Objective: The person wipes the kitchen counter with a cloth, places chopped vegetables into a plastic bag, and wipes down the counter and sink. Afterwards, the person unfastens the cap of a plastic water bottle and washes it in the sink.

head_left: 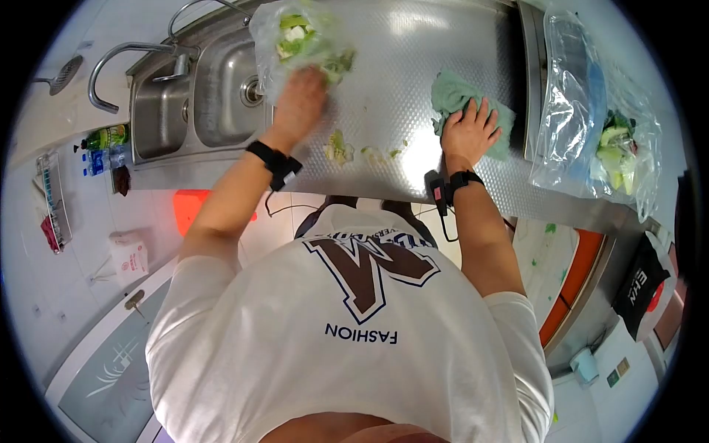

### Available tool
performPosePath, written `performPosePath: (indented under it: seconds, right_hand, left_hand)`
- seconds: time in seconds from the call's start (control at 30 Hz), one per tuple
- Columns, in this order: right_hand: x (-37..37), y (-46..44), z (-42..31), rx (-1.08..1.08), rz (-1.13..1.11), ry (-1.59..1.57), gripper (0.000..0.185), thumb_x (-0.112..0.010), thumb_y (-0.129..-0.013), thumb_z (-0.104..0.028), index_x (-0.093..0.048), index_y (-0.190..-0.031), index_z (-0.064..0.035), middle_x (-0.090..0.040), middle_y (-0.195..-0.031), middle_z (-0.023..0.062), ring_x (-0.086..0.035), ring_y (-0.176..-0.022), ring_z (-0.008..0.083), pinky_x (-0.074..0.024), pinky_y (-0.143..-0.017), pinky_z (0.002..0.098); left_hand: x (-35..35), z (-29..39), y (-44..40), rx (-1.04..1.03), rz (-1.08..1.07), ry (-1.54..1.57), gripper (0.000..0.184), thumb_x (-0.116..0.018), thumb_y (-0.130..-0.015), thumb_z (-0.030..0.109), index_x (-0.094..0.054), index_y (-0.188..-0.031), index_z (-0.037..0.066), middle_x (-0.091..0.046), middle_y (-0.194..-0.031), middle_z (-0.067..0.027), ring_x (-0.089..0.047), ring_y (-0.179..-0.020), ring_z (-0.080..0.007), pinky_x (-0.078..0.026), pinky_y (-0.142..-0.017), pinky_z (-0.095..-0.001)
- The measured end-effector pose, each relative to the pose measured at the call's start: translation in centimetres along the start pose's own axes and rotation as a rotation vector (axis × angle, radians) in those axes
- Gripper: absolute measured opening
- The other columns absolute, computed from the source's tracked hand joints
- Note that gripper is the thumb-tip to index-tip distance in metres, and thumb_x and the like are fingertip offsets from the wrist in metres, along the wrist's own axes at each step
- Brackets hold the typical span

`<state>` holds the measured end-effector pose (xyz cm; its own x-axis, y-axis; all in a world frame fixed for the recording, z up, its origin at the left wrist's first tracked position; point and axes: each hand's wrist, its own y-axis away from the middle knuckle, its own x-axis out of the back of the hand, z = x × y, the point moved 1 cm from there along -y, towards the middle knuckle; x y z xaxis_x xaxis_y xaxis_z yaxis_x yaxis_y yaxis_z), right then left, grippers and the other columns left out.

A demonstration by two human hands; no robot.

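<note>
My left hand (301, 100), blurred by motion, is at the near edge of a clear plastic bag (267, 33) that holds green and white vegetable scraps (294, 35). Its fingers look curled, with blurred leaf scraps (337, 66) at them; the fingertips are partly hidden. On the steel counter (391, 81), my right hand (470, 134) lies with its fingers spread on a crumpled green cloth (452, 91), pressing it flat. Between my hands, near the counter's front edge, lie more leaf pieces (339, 149) and small bits (378, 156).
A double sink (221, 96) with a curved faucet (122, 48) is on the left. To the right, past a raised metal edge (533, 81), lie a clear plastic bag (565, 96) and another bag with vegetables (619, 151). Bottles (103, 161) stand by the sink.
</note>
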<state>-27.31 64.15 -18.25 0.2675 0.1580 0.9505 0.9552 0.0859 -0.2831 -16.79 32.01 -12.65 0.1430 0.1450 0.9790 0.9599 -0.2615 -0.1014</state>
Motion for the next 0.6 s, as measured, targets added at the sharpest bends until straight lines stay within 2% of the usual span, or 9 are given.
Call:
performPosePath:
  seconds: [0.07, 0.1, 0.2, 0.27, 0.4, 0.47, 0.6]
  right_hand:
    - [-0.2, 0.1, 0.0, 0.000, 0.008, -0.005, 0.044, -0.050, -0.091, -0.029, -0.058, -0.130, -0.0123, -0.046, -0.148, 0.0089, -0.036, -0.138, 0.0370, -0.0212, -0.113, 0.0612]
    - [-0.3, 0.1, 0.0, -0.001, 0.017, -0.010, 0.044, -0.050, -0.091, -0.030, -0.059, -0.130, -0.0124, -0.046, -0.147, 0.0091, -0.036, -0.138, 0.0369, -0.0201, -0.114, 0.0608]
    - [-0.3, 0.0, 0.0, -0.003, 0.010, -0.014, 0.044, -0.050, -0.090, -0.030, -0.059, -0.129, -0.0124, -0.046, -0.148, 0.0092, -0.036, -0.138, 0.0368, -0.0201, -0.114, 0.0608]
    - [-0.2, 0.0, 0.0, -0.002, 0.009, -0.007, 0.044, -0.050, -0.090, -0.030, -0.059, -0.129, -0.0124, -0.047, -0.147, 0.0093, -0.036, -0.138, 0.0369, -0.0202, -0.114, 0.0608]
    - [-0.2, 0.0, 0.0, 0.004, 0.034, -0.022, 0.043, -0.051, -0.090, -0.030, -0.059, -0.128, -0.0125, -0.048, -0.146, 0.0094, -0.037, -0.137, 0.0372, -0.0208, -0.114, 0.0610]
    - [-0.1, -0.1, 0.0, -0.002, 0.032, -0.013, 0.043, -0.051, -0.090, -0.030, -0.060, -0.128, -0.0124, -0.048, -0.145, 0.0093, -0.037, -0.137, 0.0371, -0.0209, -0.114, 0.0610]
    - [-0.2, 0.0, -0.1, 0.002, 0.029, -0.007, 0.042, -0.051, -0.089, -0.030, -0.060, -0.127, -0.0123, -0.048, -0.145, 0.0090, -0.037, -0.137, 0.0369, -0.0211, -0.113, 0.0611]
  left_hand:
    - [1.4, -2.9, -0.2, 0.126, -0.090, -0.197, 0.036, -0.057, -0.081, 0.010, -0.065, -0.116, 0.005, -0.058, -0.130, -0.0120, -0.047, -0.130, -0.0298, -0.030, -0.114, -0.0467]
    - [2.2, -3.0, -0.5, 0.127, -0.092, -0.198, 0.036, -0.057, -0.081, 0.010, -0.065, -0.116, 0.005, -0.058, -0.130, -0.0120, -0.047, -0.130, -0.0298, -0.030, -0.114, -0.0467]
    - [4.0, -1.4, -0.4, 0.104, -0.069, -0.049, 0.035, -0.056, -0.082, 0.007, -0.065, -0.116, 0.004, -0.059, -0.129, -0.0139, -0.048, -0.128, -0.0315, -0.032, -0.113, -0.0464]
    - [3.6, 1.2, -0.3, -0.060, 0.005, 0.335, 0.035, -0.057, -0.083, 0.006, -0.063, -0.117, 0.002, -0.059, -0.126, -0.0143, -0.048, -0.127, -0.0334, -0.035, -0.111, -0.0472]
    - [0.1, 5.5, 1.0, 0.064, 0.004, 0.511, 0.036, -0.058, -0.086, 0.013, -0.060, -0.119, -0.001, -0.056, -0.131, -0.0191, -0.048, -0.127, -0.0360, -0.036, -0.110, -0.0467]
    - [-1.3, 7.6, 3.0, 0.265, 0.049, 0.438, 0.041, -0.056, -0.089, 0.012, -0.054, -0.126, -0.005, -0.052, -0.135, -0.0216, -0.045, -0.130, -0.0396, -0.036, -0.111, -0.0458]
    - [1.3, 8.4, 1.9, 0.135, -0.077, 0.654, 0.044, -0.055, -0.092, 0.014, -0.049, -0.129, -0.009, -0.051, -0.138, -0.0229, -0.041, -0.134, -0.0391, -0.035, -0.112, -0.0447]
